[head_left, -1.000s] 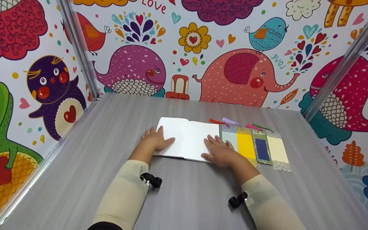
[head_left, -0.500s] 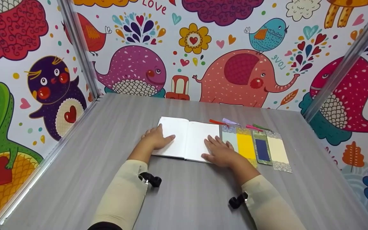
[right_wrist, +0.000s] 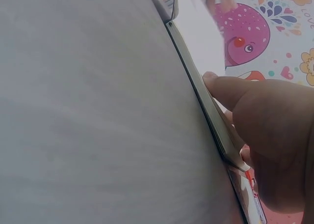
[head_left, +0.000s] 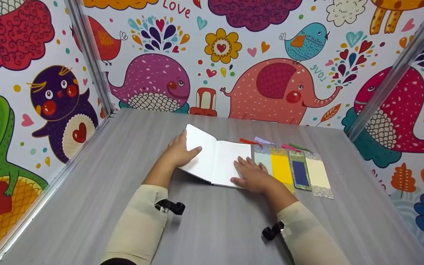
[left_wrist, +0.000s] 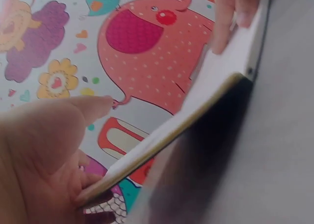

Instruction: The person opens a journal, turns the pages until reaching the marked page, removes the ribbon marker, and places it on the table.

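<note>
An open notebook (head_left: 230, 154) with blank white pages lies on the table in the head view. Its left half is tilted up off the tabletop, while the right half stays flat. My left hand (head_left: 177, 151) holds the raised outer edge. In the left wrist view, fingers of the left hand (left_wrist: 44, 150) wrap that edge of the notebook (left_wrist: 181, 128), and the thumb stretches out above the page. My right hand (head_left: 252, 175) rests with spread fingers on the right page. The right wrist view has the right hand's (right_wrist: 274, 135) thumb on the page near the notebook's (right_wrist: 203, 94) lower edge.
Several bookmarks lie right of the notebook, among them a yellow one (head_left: 282, 165), one with a dark blue panel (head_left: 300, 173) and a cream one (head_left: 318, 171). Tassels, such as a red one (head_left: 248, 141), reach behind them. Printed panels (head_left: 215, 48) wall the grey table (head_left: 204, 224).
My left hand has raised the notebook's left half from flat to a slant. The right hand keeps its place on the right page, and the bookmarks have not moved.
</note>
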`<state>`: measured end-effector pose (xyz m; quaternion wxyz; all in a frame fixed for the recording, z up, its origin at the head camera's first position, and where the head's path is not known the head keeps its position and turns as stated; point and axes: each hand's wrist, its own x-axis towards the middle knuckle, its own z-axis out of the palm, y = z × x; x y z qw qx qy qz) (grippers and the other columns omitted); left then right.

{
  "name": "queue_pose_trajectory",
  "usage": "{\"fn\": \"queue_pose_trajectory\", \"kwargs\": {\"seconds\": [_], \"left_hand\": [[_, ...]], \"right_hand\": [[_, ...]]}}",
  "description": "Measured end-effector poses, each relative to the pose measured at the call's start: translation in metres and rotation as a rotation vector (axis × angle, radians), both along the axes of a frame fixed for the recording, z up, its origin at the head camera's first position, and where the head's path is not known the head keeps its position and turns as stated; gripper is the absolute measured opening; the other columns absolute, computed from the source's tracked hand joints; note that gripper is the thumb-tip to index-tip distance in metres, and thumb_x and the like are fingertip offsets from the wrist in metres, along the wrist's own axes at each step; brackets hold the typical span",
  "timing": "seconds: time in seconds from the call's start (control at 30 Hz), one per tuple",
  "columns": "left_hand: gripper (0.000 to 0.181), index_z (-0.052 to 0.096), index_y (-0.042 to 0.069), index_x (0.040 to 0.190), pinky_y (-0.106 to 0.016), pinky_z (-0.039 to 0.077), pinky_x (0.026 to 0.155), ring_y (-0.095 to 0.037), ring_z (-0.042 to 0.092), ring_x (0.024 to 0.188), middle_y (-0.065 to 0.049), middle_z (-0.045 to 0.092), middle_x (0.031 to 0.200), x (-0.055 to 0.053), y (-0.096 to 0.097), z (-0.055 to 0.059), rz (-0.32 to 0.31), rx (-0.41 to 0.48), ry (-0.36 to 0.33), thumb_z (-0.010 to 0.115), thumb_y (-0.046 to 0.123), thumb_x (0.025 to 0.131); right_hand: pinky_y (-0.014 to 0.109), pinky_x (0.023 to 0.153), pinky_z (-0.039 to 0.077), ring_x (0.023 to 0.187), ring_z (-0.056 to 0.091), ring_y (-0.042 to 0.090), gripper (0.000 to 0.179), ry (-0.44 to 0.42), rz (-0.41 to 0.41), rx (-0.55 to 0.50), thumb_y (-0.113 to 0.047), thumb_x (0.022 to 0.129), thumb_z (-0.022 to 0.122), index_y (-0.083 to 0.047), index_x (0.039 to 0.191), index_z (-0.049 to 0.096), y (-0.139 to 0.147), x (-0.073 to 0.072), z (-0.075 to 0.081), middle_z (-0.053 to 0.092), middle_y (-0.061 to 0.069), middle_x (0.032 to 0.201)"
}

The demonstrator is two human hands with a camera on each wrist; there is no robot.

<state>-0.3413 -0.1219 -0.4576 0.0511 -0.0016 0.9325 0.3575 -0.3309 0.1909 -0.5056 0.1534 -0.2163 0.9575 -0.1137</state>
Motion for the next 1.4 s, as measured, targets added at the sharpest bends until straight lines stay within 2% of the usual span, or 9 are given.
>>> {"fn": "queue_pose_trajectory", "kwargs": {"seconds": [0.17, 0.37, 0.57, 0.7, 0.8, 0.93, 1.1, 1.27, 1.4], "left_hand": [[0.101, 0.008, 0.006, 0.173, -0.056, 0.021, 0.136, -0.04, 0.023, 0.166, -0.024, 0.021, 0.178, 0.009, 0.007, 0.017, -0.058, 0.089, 0.066, 0.07, 0.037, 0.099], [0.094, 0.011, 0.009, 0.173, -0.056, 0.024, 0.135, -0.04, 0.024, 0.165, -0.023, 0.02, 0.178, 0.021, 0.021, 0.031, -0.124, 0.133, 0.094, 0.064, 0.017, 0.096], [0.092, 0.019, 0.007, 0.172, -0.054, 0.028, 0.133, -0.038, 0.033, 0.161, -0.023, 0.029, 0.175, 0.033, 0.037, 0.041, -0.183, 0.209, 0.151, 0.058, 0.005, 0.089], [0.088, 0.022, 0.006, 0.171, -0.053, 0.037, 0.129, -0.036, 0.045, 0.155, -0.02, 0.037, 0.172, 0.039, 0.048, 0.043, -0.204, 0.327, 0.166, 0.059, 0.004, 0.091], [0.085, 0.024, 0.006, 0.17, -0.051, 0.044, 0.125, -0.037, 0.051, 0.152, -0.02, 0.041, 0.17, 0.041, 0.056, 0.04, -0.227, 0.424, 0.169, 0.061, 0.005, 0.093], [0.084, 0.026, 0.009, 0.17, -0.049, 0.047, 0.122, -0.037, 0.055, 0.149, -0.019, 0.048, 0.166, 0.04, 0.066, 0.034, -0.239, 0.47, 0.169, 0.065, 0.01, 0.096], [0.084, 0.028, 0.014, 0.17, -0.049, 0.047, 0.122, -0.029, 0.057, 0.148, -0.011, 0.053, 0.164, 0.041, 0.074, 0.027, -0.237, 0.435, 0.166, 0.07, 0.023, 0.099], [0.083, 0.028, 0.015, 0.17, -0.05, 0.046, 0.123, -0.027, 0.056, 0.149, -0.009, 0.054, 0.164, 0.041, 0.081, 0.02, -0.268, 0.456, 0.16, 0.071, 0.029, 0.101], [0.082, 0.028, 0.014, 0.17, -0.052, 0.046, 0.123, -0.03, 0.055, 0.15, -0.011, 0.053, 0.165, 0.039, 0.085, 0.014, -0.317, 0.454, 0.174, 0.07, 0.033, 0.103]], "right_hand": [[0.07, 0.133, 0.001, 0.171, 0.006, 0.031, 0.086, 0.005, -0.004, 0.001, -0.068, 0.103, 0.05, -0.026, 0.173, 0.022, -0.001, -0.001, -0.001, 0.014, -0.001, 0.183], [0.071, 0.133, 0.003, 0.171, 0.011, 0.031, 0.084, 0.02, -0.017, -0.003, -0.066, 0.102, 0.055, -0.025, 0.171, 0.029, -0.002, -0.003, 0.0, 0.021, 0.0, 0.181], [0.07, 0.133, 0.008, 0.169, 0.019, 0.03, 0.08, 0.034, -0.047, -0.037, -0.063, 0.1, 0.063, -0.026, 0.167, 0.039, -0.002, -0.005, 0.001, 0.031, -0.002, 0.178], [0.068, 0.134, 0.012, 0.167, 0.027, 0.028, 0.073, 0.04, -0.084, -0.095, -0.06, 0.101, 0.064, -0.027, 0.164, 0.047, -0.001, -0.006, 0.002, 0.041, -0.002, 0.174], [0.064, 0.133, 0.022, 0.161, 0.039, 0.029, 0.065, 0.038, -0.144, -0.243, -0.055, 0.103, 0.065, -0.028, 0.161, 0.052, 0.0, -0.005, 0.008, 0.05, 0.0, 0.168], [0.058, 0.128, 0.037, 0.152, 0.052, 0.03, 0.056, 0.059, -0.193, -0.581, -0.046, 0.107, 0.064, -0.027, 0.159, 0.054, -0.004, 0.0, 0.025, 0.058, 0.005, 0.162], [0.051, 0.126, 0.041, 0.152, 0.053, 0.028, 0.054, 0.05, -0.12, -0.936, -0.037, 0.111, 0.058, -0.02, 0.162, 0.049, -0.012, 0.008, 0.043, 0.056, 0.006, 0.163], [0.052, 0.127, 0.039, 0.152, 0.053, 0.03, 0.054, 0.042, -0.099, -1.027, -0.032, 0.113, 0.054, -0.015, 0.164, 0.045, -0.017, 0.014, 0.05, 0.058, 0.008, 0.161], [0.051, 0.127, 0.04, 0.152, 0.053, 0.029, 0.055, 0.019, -0.16, -1.058, -0.035, 0.112, 0.056, -0.017, 0.163, 0.046, -0.017, 0.016, 0.05, 0.061, 0.007, 0.158]]}}
